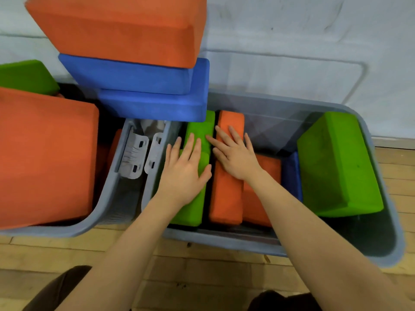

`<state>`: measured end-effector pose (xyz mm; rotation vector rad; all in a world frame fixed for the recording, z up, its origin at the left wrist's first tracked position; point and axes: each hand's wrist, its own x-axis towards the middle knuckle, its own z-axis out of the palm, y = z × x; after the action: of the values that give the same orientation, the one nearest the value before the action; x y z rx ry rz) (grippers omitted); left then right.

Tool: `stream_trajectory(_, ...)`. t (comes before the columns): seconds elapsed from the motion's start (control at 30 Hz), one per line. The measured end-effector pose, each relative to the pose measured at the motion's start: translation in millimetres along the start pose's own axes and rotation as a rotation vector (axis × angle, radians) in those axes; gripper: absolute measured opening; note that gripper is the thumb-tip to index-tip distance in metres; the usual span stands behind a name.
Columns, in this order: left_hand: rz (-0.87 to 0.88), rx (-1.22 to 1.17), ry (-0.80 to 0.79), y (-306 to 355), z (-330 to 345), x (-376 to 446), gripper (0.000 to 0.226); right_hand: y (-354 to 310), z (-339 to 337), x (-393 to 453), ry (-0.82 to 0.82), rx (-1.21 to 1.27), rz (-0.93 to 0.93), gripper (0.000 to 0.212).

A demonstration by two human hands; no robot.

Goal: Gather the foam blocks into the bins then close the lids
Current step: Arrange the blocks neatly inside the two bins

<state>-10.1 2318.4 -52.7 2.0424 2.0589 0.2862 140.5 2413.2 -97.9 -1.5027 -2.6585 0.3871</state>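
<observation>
Two grey bins stand side by side on the floor. In the right bin (224, 241), my left hand (184, 169) presses flat on a green foam block (193, 209) standing on edge. My right hand (233, 153) lies flat with straight fingers on the orange block (226, 198) beside it. A second orange block (258, 207), a dark blue block (292, 176) and a large tilted green block (336, 164) also sit in this bin. The left bin (105, 198) holds a big orange block (45, 153).
A stack of an orange block (121, 28) on two blue blocks (143, 90) overhangs the gap between the bins. Another green block (24, 77) lies at the far left. Grey lid latches (139, 156) sit between the bins. A clear lid (280, 75) leans on the wall behind.
</observation>
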Motion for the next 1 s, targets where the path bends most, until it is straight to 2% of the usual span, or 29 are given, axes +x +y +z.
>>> stream_trajectory(0.13,0.026,0.064,0.041,2,8,4,0.072,4,2,-1,0.028,0.023,-0.014,0.043)
stream_trajectory(0.3,-0.017,0.128,-0.053,-3,20,15,0.087,-2,7,1,0.073,-0.021,0.048,0.044)
stream_trajectory(0.4,-0.033,0.147,-0.051,0,23,18,0.088,0,6,4,0.047,0.11,0.025,0.044)
stream_trajectory(0.53,-0.044,0.141,-0.044,-2,26,16,0.084,4,9,-4,0.191,0.308,0.081,0.05)
stream_trajectory(0.63,-0.045,0.125,-0.048,-4,28,14,0.081,0,15,-10,0.153,0.221,0.126,0.056)
stream_trajectory(0.8,-0.062,0.089,-0.045,-6,30,13,0.077,5,13,-12,0.094,0.113,0.117,0.051)
stream_trajectory(0.9,-0.065,0.107,-0.051,-5,31,13,0.079,-7,5,-5,0.145,0.001,0.008,0.048)
stream_trajectory(1.0,-0.079,0.088,-0.028,-9,30,15,0.081,-15,-2,10,0.079,-0.026,-0.029,0.057)
